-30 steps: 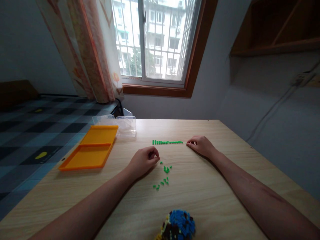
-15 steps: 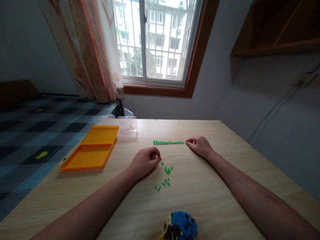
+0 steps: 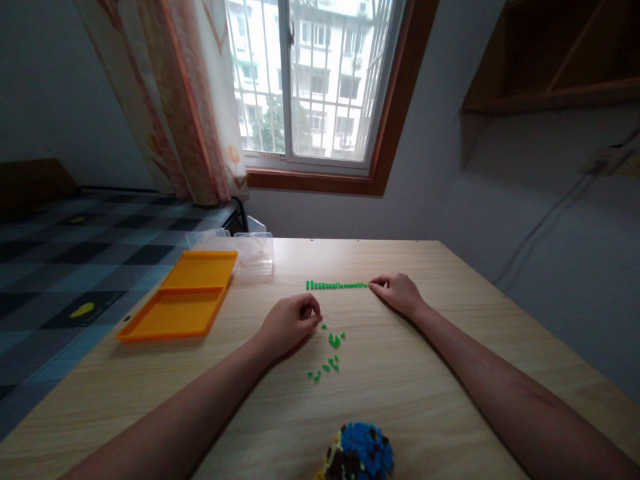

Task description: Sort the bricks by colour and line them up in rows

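A row of small green bricks lies in a line on the wooden table. My right hand rests at the right end of that row, fingertips pinched together and touching it; what they pinch is too small to see. My left hand lies curled in a loose fist on the table. Just right of it are several loose green bricks, scattered.
An orange tray sits open at the left, with a clear plastic box behind it. A heap of blue, brown and yellow bricks lies at the near edge. A window and curtain stand beyond the table.
My right hand has slid a little to the left, up against the right end of the green row. My left hand has stayed put.
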`<state>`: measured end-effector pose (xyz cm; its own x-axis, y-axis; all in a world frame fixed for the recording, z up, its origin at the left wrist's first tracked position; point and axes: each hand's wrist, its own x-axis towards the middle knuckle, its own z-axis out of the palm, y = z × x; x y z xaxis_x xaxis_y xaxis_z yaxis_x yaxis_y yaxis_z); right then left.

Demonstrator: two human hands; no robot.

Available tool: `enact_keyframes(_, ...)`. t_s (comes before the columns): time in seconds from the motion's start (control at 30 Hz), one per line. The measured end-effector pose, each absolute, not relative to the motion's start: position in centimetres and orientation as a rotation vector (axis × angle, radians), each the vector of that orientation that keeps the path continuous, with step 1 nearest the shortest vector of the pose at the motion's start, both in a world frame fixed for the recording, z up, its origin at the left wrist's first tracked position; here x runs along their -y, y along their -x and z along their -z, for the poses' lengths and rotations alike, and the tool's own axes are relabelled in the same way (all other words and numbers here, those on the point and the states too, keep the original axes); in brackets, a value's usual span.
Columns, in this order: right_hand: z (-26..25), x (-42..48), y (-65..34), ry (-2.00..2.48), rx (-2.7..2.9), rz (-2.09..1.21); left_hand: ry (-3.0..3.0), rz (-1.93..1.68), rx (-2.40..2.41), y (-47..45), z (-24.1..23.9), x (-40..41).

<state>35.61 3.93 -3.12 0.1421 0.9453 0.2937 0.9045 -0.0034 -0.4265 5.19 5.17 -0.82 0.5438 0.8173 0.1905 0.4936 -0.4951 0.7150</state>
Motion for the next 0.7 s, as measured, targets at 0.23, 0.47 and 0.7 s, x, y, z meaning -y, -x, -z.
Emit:
enact_keyframes(0.23,3.19,-3.85,-35.67,1.878,1.760,-0.098,-2.165,-0.701,-1.049,-5.14,0.75,-5.19)
enact_keyframes(0.47,3.16,-3.77,-35.71,1.877,1.778,-0.115,-2.185,-0.687,-1.042,-5.01,0.90,-5.30)
enact_keyframes(0.7,3.27,-3.90,-35.77,1.875,1.788,-0.086,-2.180,-0.694,-1.038,-5.06,0.95,-5.31)
